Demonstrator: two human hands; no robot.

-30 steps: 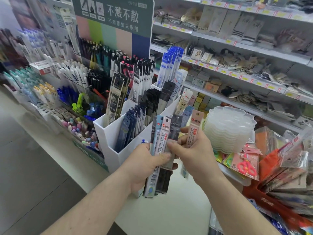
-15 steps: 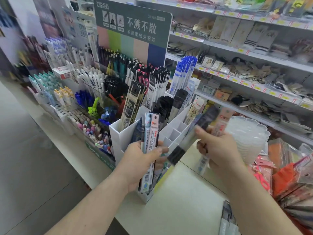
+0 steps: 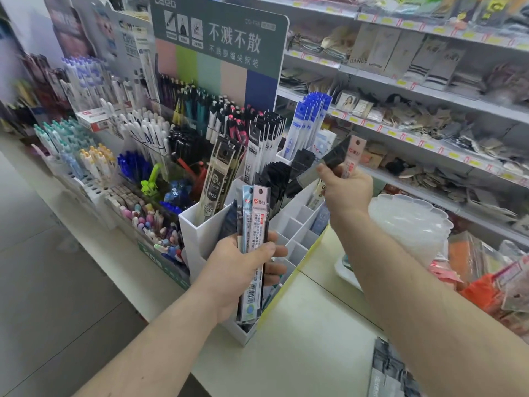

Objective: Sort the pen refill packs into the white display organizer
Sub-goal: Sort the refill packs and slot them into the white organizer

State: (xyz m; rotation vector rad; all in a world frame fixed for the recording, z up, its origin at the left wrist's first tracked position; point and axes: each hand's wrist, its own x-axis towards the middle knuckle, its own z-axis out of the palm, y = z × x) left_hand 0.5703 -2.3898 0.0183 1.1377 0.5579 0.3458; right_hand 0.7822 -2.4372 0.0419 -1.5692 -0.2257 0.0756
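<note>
1. Left hand (image 3: pixel 243 270) at frame centre — clamped on upright refill packs (image 3: pixel 253 233) before the organizer (image 3: pixel 289 233)
2. Right hand (image 3: pixel 345 190), right of centre — pinching two packs (image 3: pixel 342 157) above its rear slots

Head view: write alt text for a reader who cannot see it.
A person's left hand grips a bundle of refill packs in front of a white display organizer, while the right hand lifts a dark pack and a pink pack above its back compartments. Pen displays and store shelves surround them.
</note>
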